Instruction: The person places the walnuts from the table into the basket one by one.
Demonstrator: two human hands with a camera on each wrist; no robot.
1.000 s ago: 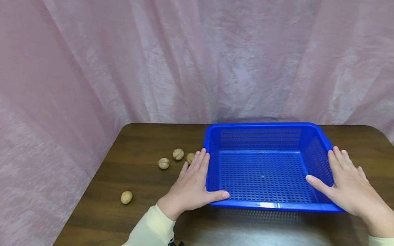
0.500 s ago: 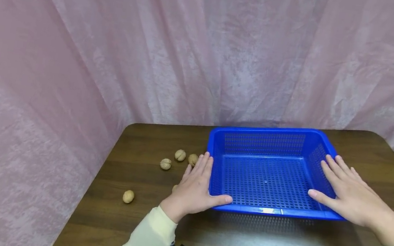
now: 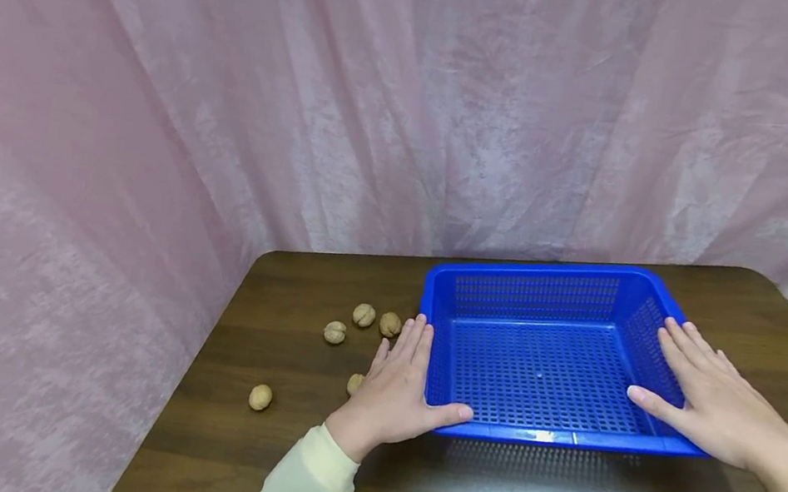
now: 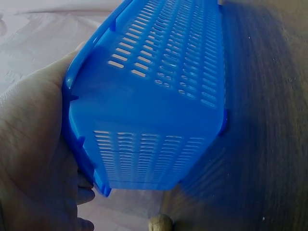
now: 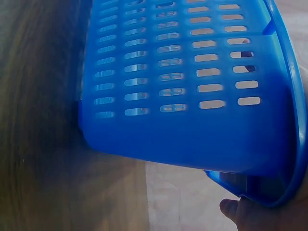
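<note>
A blue plastic basket (image 3: 536, 367) with slotted walls stands on the table, holding nothing. My left hand (image 3: 392, 393) rests on its left rim, fingers straight and thumb laid over the front rim. At the opposite end, my right hand (image 3: 718, 413) lies across the right rim, fingers extended and thumb reaching inside over the front corner. The left wrist view shows the palm (image 4: 31, 139) against the rim, beside the slotted outer wall (image 4: 149, 115). In the right wrist view, the basket's wall (image 5: 183, 137) fills most of the frame, with a fingertip (image 5: 230, 209) below the rim.
Several walnuts lie left of the basket, among them a walnut (image 3: 389, 325) close to its rim, a walnut (image 3: 355, 384) beside my left hand and a paler walnut (image 3: 260, 397) farther out. A pink curtain (image 3: 415, 98) hangs behind the brown table (image 3: 198, 454).
The basket has shifted slightly toward me and to the right, both hands moving with it. The walnut beside my left hand, hidden a second ago, now shows. The head view has also moved a little.
</note>
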